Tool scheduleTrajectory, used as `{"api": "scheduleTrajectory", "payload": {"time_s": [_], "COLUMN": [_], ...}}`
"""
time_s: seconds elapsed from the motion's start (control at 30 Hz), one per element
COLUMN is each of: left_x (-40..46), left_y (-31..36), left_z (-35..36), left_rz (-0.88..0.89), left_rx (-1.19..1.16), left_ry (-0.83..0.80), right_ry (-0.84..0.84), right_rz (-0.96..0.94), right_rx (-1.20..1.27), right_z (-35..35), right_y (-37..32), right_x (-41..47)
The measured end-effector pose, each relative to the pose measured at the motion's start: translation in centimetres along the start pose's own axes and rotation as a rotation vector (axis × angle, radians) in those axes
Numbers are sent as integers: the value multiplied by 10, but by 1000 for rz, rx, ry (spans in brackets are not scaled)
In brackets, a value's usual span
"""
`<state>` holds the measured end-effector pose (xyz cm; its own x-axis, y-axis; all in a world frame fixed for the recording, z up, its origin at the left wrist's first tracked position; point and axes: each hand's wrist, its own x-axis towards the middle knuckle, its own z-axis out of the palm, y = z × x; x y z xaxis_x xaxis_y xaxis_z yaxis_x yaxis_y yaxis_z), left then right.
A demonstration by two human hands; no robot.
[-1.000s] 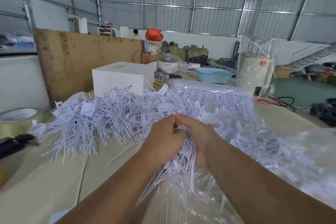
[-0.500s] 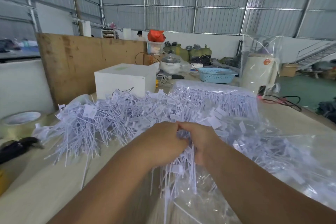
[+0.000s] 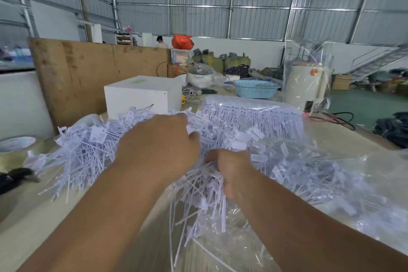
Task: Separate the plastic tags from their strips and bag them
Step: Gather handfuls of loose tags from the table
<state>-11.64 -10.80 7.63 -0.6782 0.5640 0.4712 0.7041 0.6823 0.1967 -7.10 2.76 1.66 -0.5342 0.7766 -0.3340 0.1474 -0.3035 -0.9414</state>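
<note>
My left hand (image 3: 159,150) is in the middle of the frame, lying on the big heap of white plastic tags (image 3: 88,152) with the fingers curled down into it, so it grips some of the tags near the top of the heap. My right hand (image 3: 231,172) is just beside it, a little lower and to the right, and its fingers are closed around a bundle of tags (image 3: 203,201) whose thin tails hang down toward the bottom of the frame. The heap spreads over the tabletop (image 3: 44,227) from the left side to the centre. On the right side of the frame lies a clear plastic bag (image 3: 364,194) with many tags already inside, and the hanging bundle is over its near part. Behind the hands, in the upper centre, there is a neat packet of tags still on their strips (image 3: 254,117), wrapped in clear film. To the left of this packet stands a white box (image 3: 141,97), and behind the box a brown board (image 3: 92,73) stands upright. At the left edge I see a roll of tape (image 3: 15,146) and under it a black object (image 3: 15,178) that I cannot identify. Further back are a blue basket (image 3: 256,89) and a white cylinder (image 3: 306,86) under clear film.
</note>
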Motion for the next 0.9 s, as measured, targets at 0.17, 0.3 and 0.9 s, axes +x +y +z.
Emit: {"api": "scheduleTrajectory", "payload": {"time_s": [0.17, 0.3, 0.9], "left_x": [12, 12, 23], "left_y": [-10, -9, 23], "left_z": [41, 67, 43], "left_rz": [-112, -184, -577], "left_rx": [-263, -482, -1486], "left_ry": [-253, -415, -302], "right_ry": [47, 34, -173], "right_rz": [-63, -163, -299], "right_rx": [4, -1, -123], "right_z": [1, 4, 3], "right_y": [4, 3, -20], "right_x": [-3, -10, -22]}}
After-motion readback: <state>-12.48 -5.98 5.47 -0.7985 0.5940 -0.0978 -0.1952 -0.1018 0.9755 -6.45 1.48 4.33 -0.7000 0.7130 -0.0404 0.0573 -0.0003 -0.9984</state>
